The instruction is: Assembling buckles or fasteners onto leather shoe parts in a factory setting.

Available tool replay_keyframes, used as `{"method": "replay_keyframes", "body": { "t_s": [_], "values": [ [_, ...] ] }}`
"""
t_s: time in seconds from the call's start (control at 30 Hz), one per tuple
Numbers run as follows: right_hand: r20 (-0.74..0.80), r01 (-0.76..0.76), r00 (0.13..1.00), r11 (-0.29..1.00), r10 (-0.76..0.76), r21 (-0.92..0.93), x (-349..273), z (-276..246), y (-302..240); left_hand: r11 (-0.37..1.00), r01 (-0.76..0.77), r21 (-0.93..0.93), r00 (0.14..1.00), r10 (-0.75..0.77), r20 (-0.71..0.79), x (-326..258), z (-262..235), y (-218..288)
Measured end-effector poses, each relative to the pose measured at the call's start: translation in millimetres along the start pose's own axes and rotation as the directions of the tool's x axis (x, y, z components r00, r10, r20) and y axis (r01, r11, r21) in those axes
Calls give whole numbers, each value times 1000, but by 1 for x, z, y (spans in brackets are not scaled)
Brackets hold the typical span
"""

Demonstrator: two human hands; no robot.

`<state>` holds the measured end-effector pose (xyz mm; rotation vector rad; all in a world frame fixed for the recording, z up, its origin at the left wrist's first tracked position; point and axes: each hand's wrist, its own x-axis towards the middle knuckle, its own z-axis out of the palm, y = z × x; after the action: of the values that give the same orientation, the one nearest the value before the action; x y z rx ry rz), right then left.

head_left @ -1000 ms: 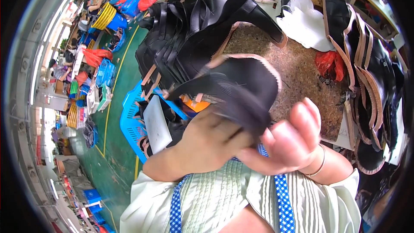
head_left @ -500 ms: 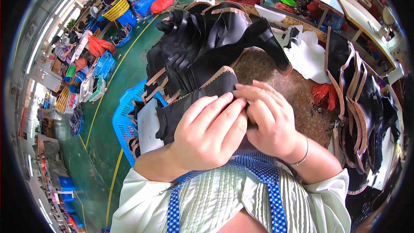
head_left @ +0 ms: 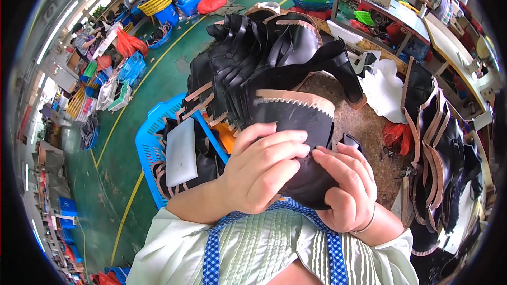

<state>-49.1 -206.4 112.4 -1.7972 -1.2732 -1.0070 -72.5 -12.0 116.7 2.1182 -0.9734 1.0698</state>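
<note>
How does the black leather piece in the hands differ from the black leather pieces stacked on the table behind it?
The held leather piece is single, gripped by the left hand and right hand; the stacked leather pieces form a thick pile, untouched. The held piece shows a tan zigzag top edge; the stack shows many layered edges. Both are black with tan trim.

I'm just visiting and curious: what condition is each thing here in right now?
Left hand: closed on the black leather piece, fingers over its face.
Right hand: gripping the same piece from its right side.
Black leather piece: held up, bent, tan zigzag edge on top.
Stack of black leather pieces: piled, fanned out.
Blue basket: holds dark pieces and a white slab.
</note>
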Motion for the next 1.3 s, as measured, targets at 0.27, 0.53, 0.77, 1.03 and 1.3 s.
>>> {"method": "replay_keyframes", "body": {
  "t_s": [0.27,0.53,0.77,1.03,1.3],
  "values": [
    [14,-58,998,997,57,47,-2,-3,-5,992,-90,84,996,91,-3,0,-5,2],
    [45,37,998,994,-33,-104,-4,-8,-8,988,-104,117,994,99,51,-2,-6,8],
    [17,93,996,989,-92,-114,-10,-6,-8,980,-125,153,988,108,112,-4,-9,15],
    [113,110,989,981,-93,-157,-4,-10,-9,985,-129,113,991,123,56,-6,-8,11],
    [69,24,997,994,-17,-102,-12,0,-10,975,-155,160,979,130,157,-10,-10,16]
  ]
}}
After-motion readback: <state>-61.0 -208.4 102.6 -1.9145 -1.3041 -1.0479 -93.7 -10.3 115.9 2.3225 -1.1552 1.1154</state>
